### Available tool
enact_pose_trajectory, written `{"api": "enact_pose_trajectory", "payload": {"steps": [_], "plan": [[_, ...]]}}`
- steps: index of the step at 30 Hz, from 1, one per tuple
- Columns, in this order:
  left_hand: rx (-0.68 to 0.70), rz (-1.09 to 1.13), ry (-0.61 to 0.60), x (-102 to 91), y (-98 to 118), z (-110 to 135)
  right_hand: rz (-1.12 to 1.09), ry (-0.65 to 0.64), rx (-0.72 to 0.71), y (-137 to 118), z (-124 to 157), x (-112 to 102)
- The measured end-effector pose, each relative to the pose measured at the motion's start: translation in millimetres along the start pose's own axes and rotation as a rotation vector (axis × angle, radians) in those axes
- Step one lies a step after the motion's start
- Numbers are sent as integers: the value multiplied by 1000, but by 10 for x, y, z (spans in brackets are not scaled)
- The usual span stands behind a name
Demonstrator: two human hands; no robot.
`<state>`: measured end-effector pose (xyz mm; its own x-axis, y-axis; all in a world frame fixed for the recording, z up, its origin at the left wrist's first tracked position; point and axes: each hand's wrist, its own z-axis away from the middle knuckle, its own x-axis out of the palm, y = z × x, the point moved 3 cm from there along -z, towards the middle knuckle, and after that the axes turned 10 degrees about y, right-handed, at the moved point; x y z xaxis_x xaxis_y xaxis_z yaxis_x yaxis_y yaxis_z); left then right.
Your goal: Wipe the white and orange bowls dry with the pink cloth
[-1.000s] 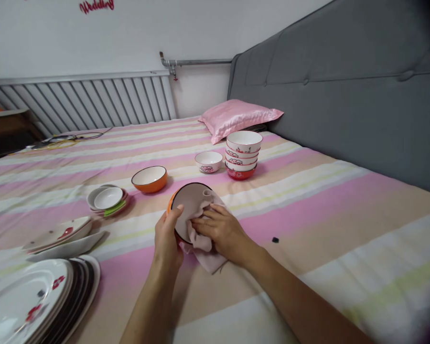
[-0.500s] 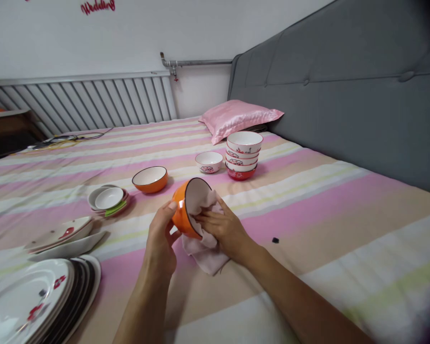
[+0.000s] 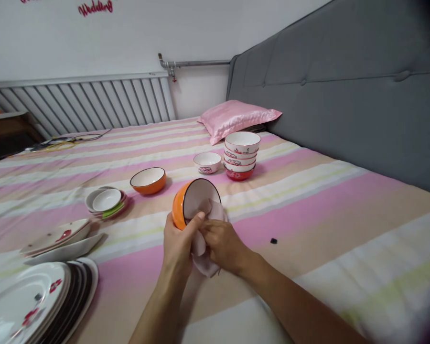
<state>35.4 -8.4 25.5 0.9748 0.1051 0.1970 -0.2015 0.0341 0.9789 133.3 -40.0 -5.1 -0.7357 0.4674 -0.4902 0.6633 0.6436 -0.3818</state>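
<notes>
An orange bowl [image 3: 179, 205] with a white inside and dark rim is tilted on its side above the bed, its mouth turned to the right. My left hand [image 3: 181, 241] grips it from below and the left, the thumb over the near rim. In my right hand [image 3: 224, 241] is a pale pink cloth [image 3: 215, 210], part of it pressed inside the bowl and part hanging below. The right fingertips are partly hidden by the cloth and the left thumb. A second orange bowl [image 3: 148, 184] stands upright on the bed beyond.
Stacked white and red bowls [image 3: 241, 155] stand beside a single patterned bowl [image 3: 207, 163]. At left are small dishes [image 3: 106, 199], oval dishes [image 3: 59, 239] and a plate stack [image 3: 25, 296]. A small black piece [image 3: 274, 241] lies at right. Behind is a pink pillow [image 3: 238, 119].
My left hand has shifted its hold, bringing the thumb over the near rim. The bowl has turned slightly, and my right hand with the cloth has moved lower toward the near rim.
</notes>
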Motion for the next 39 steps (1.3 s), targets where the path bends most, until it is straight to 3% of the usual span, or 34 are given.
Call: {"api": "enact_pose_trajectory", "payload": {"steps": [7,18,25,28,30,36,39], "plan": [[-43,134,20,-71,-10,-60,83,-51,-91,34,-45,-40],[-5,145,28,-133,69,-136,347,-75,61,92,-73,-97],[-33,139,103,-151,107,-125,373,21,183,201,-25,-115],[-60,170,154,-172,119,-129,176,80,269,241,-10,-141],[-70,186,196,-190,135,-134,-105,148,394,270,2,-134],[-45,226,265,-240,212,-154,-1048,481,1130,349,48,-14],[-46,230,265,-268,216,-171,-1336,516,1269,305,4,-39]]}}
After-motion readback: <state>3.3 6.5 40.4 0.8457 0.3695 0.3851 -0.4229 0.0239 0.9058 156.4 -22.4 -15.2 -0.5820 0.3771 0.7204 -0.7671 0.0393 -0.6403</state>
